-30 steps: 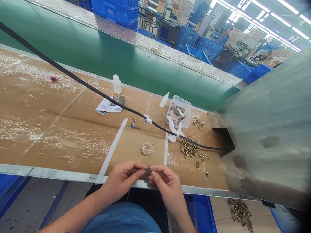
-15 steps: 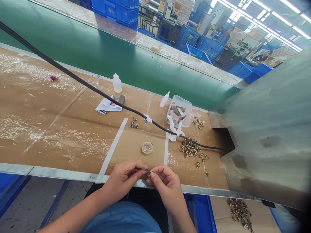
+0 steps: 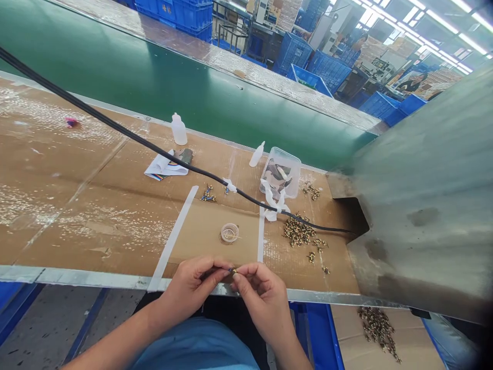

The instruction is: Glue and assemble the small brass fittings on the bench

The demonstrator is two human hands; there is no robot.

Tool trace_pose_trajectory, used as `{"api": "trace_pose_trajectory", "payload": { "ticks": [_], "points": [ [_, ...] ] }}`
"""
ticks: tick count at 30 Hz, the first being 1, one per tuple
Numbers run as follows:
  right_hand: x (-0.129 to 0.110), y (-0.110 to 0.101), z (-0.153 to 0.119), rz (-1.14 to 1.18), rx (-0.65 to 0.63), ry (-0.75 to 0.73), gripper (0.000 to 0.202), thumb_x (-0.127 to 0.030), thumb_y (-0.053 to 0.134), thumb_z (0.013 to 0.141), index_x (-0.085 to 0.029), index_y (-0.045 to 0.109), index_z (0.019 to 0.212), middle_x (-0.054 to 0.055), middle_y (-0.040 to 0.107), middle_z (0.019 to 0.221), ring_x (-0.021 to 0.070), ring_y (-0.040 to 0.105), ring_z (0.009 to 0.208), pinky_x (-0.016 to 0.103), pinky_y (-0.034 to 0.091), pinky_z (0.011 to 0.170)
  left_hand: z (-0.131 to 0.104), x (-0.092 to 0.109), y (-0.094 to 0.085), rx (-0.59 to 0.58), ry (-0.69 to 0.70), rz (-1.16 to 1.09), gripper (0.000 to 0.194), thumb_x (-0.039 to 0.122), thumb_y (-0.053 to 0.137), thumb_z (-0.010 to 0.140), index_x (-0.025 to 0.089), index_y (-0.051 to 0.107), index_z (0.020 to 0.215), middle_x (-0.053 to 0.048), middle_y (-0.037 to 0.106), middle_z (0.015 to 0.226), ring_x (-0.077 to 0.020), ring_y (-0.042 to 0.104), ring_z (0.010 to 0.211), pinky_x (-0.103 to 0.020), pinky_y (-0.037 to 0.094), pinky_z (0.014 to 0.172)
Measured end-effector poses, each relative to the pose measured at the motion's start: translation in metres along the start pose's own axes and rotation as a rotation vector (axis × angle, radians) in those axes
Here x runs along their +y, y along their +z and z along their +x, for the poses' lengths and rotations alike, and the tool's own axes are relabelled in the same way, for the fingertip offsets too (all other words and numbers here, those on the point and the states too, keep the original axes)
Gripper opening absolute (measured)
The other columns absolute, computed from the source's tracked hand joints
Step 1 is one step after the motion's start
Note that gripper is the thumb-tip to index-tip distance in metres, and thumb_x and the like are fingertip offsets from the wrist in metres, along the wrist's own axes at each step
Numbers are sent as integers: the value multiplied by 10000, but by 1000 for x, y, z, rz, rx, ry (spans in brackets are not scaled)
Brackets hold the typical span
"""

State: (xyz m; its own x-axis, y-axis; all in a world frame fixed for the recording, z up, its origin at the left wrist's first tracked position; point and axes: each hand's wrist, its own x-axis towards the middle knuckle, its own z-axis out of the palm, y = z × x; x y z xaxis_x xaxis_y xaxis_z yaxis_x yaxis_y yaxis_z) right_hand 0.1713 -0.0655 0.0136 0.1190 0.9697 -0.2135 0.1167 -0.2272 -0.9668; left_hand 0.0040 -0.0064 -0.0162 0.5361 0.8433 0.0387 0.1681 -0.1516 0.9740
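Note:
Between my two hands is a small brass-and-blue part (image 3: 232, 271), too tiny to make out its exact kind. The fingertips of my left hand (image 3: 198, 281) pinch its left side. My right hand (image 3: 260, 288) grips the other side between thumb and forefinger. Both hands are over the table's front edge. Just beyond them a small clear round cup (image 3: 230, 233) with a thin stick in it rests on a taped cardboard sheet (image 3: 200, 241). To the right lies a pile of similar small brass parts (image 3: 298, 231), and a few blue-marked parts (image 3: 208, 193) sit behind the sheet.
A black cable (image 3: 115, 126) crosses above the table. Behind it stand a white squeeze bottle (image 3: 179, 129), a smaller bottle (image 3: 257, 154) and a clear plastic box (image 3: 295, 174). A green belt (image 3: 215, 97) runs along the back. A metal housing (image 3: 423, 185) blocks the right side.
The camera view has shifted slightly, so the table things appear a little further left and higher. My hands keep their pinch on the small part, with only slight finger movement.

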Motion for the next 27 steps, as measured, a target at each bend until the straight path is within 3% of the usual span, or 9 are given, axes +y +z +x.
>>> {"api": "trace_pose_trajectory", "payload": {
  "ticks": [16, 21, 27],
  "points": [
    [5, -4, -3, -3, 4, 33, 149, -297, 619, 859, -160, 648, 808, 29, 669, 706, 150, 618, 651, 232, 474, 609, -3, -1, 3, 24, 232, 184, 155, 103, 507, 914, 203, 613, 966, 0, 696, 871, -115, 651, 796, -191, 494, 736],
    [6, -1, -5, -3, 32, 72, 191, -322, 612, 856, -151, 644, 775, 34, 661, 673, 154, 609, 634, 237, 478, 601, -9, -6, 7, 27, 321, 283, 173, 85, 463, 929, 187, 578, 1009, -25, 672, 918, -128, 629, 880, -204, 479, 809],
    [11, -2, -10, -104, 58, 36, 177, -297, 606, 856, -160, 659, 757, 31, 671, 678, 151, 605, 630, 230, 469, 597, -9, -7, 6, -50, 316, 318, 162, 88, 441, 941, 174, 554, 1018, -29, 644, 908, -130, 603, 875, -210, 468, 809]
  ]
}}
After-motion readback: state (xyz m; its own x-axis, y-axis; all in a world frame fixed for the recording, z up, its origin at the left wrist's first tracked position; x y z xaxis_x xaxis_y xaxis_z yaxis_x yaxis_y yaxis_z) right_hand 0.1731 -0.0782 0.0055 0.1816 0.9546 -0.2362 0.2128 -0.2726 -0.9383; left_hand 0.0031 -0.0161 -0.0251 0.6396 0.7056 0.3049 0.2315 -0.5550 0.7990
